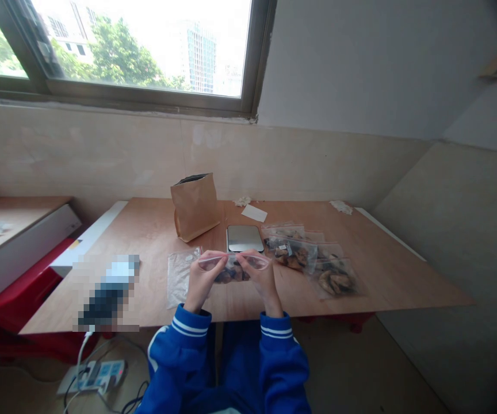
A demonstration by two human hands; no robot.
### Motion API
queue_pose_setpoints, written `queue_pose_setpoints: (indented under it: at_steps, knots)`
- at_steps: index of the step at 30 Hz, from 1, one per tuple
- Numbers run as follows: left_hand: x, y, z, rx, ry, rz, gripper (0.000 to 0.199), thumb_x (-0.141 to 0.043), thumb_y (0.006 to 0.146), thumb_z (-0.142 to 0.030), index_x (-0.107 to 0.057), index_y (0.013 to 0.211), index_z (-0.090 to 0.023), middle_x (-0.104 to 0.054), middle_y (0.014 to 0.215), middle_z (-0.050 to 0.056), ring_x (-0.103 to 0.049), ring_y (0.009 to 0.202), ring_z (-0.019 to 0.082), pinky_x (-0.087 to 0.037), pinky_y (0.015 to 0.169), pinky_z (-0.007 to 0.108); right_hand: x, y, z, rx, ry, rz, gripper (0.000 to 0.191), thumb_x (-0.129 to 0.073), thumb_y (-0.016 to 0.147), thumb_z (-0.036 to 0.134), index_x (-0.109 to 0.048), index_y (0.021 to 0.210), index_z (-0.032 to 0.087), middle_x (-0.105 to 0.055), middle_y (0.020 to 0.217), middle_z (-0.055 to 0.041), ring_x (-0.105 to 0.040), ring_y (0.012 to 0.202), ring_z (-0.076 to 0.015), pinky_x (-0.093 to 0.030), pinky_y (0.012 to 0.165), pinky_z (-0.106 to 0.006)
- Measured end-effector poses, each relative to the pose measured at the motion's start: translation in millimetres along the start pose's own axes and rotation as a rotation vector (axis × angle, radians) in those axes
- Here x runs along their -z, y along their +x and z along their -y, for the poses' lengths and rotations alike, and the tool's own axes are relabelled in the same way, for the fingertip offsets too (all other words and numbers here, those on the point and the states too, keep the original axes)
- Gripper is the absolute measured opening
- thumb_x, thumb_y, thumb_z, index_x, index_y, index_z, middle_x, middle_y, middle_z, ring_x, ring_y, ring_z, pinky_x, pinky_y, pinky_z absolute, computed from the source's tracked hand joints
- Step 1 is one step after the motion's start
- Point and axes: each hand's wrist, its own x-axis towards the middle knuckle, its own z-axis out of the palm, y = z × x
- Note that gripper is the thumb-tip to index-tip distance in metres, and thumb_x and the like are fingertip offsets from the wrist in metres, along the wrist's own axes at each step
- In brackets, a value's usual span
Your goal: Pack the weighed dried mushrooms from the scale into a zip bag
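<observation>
A clear zip bag [232, 275] with brown dried pieces in its lower part is held up in front of me at the table's near edge. My left hand [205, 276] pinches its pinkish zip strip on the left side. On the right side of the same strip, my right hand [257, 275] pinches too. The two thumbs sit close together near the middle. Just behind the bag lies a flat scale [245, 237] with a silvery top. Beside my left hand rests a stack of flat clear bags [178, 282].
Several filled zip bags [295, 253] lie to the right, one [335, 280] nearest the front edge. A brown paper bag [195, 207] stands open at the back. A white card [254, 213] lies behind the scale. A pixelated object [108, 290] with a cable is at left.
</observation>
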Motion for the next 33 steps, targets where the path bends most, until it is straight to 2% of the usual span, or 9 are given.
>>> queue_pose_setpoints:
  at_steps: [4, 8, 12, 14, 18, 25, 29, 33]
  knots:
    - [1.4, -1.4, 1.6, 0.030, -0.017, 0.054, 0.030, -0.070, 0.078, -0.041, -0.072, 0.090, -0.014, -0.073, 0.082, 0.007, -0.069, 0.073, 0.018, -0.053, 0.064, 0.024, -2.7, 0.2, -0.7, -0.079, 0.068, 0.062, 0.021, -0.072, 0.076, 0.039, -0.073, 0.081, 0.019, -0.072, 0.078, -0.0041, -0.067, 0.075, -0.0184, -0.054, 0.073, -0.030]
    - [0.3, -2.8, 4.9, 0.076, -0.026, 0.052, 0.034, -0.069, 0.079, -0.044, -0.070, 0.094, -0.013, -0.072, 0.071, 0.005, -0.065, 0.056, 0.015, -0.049, 0.051, 0.023, -7.1, -0.8, -2.2, -0.167, 0.133, 0.122, 0.024, -0.072, 0.076, 0.042, -0.072, 0.081, 0.018, -0.071, 0.070, -0.0024, -0.064, 0.063, -0.0163, -0.053, 0.063, -0.028]
    - [-1.1, -3.2, 6.8, 0.060, -0.027, 0.026, 0.033, -0.070, 0.078, -0.044, -0.068, 0.092, -0.013, -0.069, 0.066, 0.003, -0.061, 0.049, 0.013, -0.046, 0.045, 0.021, -13.4, -1.2, -6.8, -0.169, 0.153, 0.105, 0.026, -0.073, 0.075, 0.044, -0.072, 0.078, 0.019, -0.068, 0.065, -0.0015, -0.064, 0.061, -0.0165, -0.052, 0.057, -0.026]
    - [-1.2, -3.2, 6.4, 0.018, -0.010, -0.003, 0.030, -0.070, 0.079, -0.042, -0.068, 0.089, -0.014, -0.068, 0.066, 0.003, -0.062, 0.052, 0.013, -0.047, 0.047, 0.021, -16.5, -1.3, -9.0, -0.140, 0.138, 0.073, 0.026, -0.073, 0.074, 0.045, -0.072, 0.077, 0.019, -0.069, 0.065, -0.0019, -0.065, 0.065, -0.0177, -0.052, 0.058, -0.027]
    - [0.7, -3.0, 5.4, -0.083, 0.054, -0.062, 0.025, -0.071, 0.078, -0.039, -0.071, 0.085, -0.015, -0.070, 0.076, 0.004, -0.066, 0.068, 0.014, -0.052, 0.061, 0.022, -18.3, -1.8, -10.3, -0.080, 0.103, 0.029, 0.022, -0.074, 0.074, 0.043, -0.074, 0.077, 0.020, -0.070, 0.069, -0.0022, -0.066, 0.068, -0.0177, -0.053, 0.065, -0.028]
    - [12.9, -0.3, 10.6, 0.017, 0.017, 0.067, 0.029, -0.070, 0.079, -0.042, -0.073, 0.090, -0.015, -0.073, 0.078, 0.006, -0.069, 0.074, 0.019, -0.054, 0.064, 0.026, -6.6, -2.2, -7.8, -0.084, 0.079, 0.111, 0.023, -0.072, 0.078, 0.041, -0.075, 0.087, 0.020, -0.075, 0.089, -0.0056, -0.069, 0.084, -0.0193, -0.054, 0.080, -0.031]
    - [21.4, 2.3, 13.3, -0.009, 0.030, 0.101, 0.025, -0.071, 0.078, -0.039, -0.074, 0.088, -0.016, -0.074, 0.088, 0.007, -0.069, 0.085, 0.021, -0.054, 0.076, 0.027, -1.2, -2.4, -9.4, -0.102, 0.050, 0.126, 0.026, -0.072, 0.076, 0.042, -0.073, 0.085, 0.018, -0.074, 0.085, -0.0055, -0.069, 0.082, -0.0191, -0.055, 0.078, -0.031]
    - [25.5, 3.2, 14.0, 0.004, 0.066, 0.102, 0.025, -0.071, 0.078, -0.039, -0.074, 0.087, -0.016, -0.074, 0.087, 0.007, -0.068, 0.085, 0.021, -0.053, 0.077, 0.028, -0.4, -3.3, -10.6, -0.130, 0.026, 0.125, 0.026, -0.071, 0.077, 0.043, -0.071, 0.085, 0.017, -0.073, 0.083, -0.0048, -0.068, 0.079, -0.0183, -0.054, 0.075, -0.029]
